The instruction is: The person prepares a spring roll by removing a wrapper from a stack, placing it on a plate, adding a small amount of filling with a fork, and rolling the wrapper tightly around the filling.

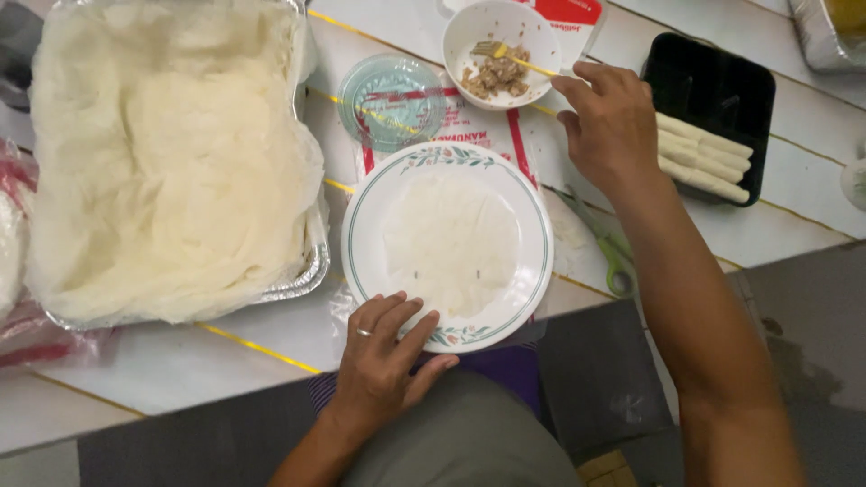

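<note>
Head view. I noted the left hand (383, 356) resting flat, fingers spread, on the near rim of the white plate (361, 261), gripping nothing, only steadying. A thin round wrapper (449, 243) lay centred on that plate, bare of filling.

The right hand (609, 122) was pinched shut on the yellow handle of a fork (514, 57), its tines in the small white bowl (474, 22) of minced filling (496, 77) just beyond the fingers.

I judged the step to be scooping filling; the next move called for carrying a forkful back to the wrapper.

Edges and room: the bench (162, 365) edge ran just under the left hand, with the plate overhanging it slightly. Scissors (606, 248) lay under the right forearm. A black tray (722, 77) of finished rolls (702, 158) sat right of that hand; a foil tray (302, 280) of stacked wrappers (171, 162) sat beyond the left hand. The path from bowl to plate looked open.
</note>
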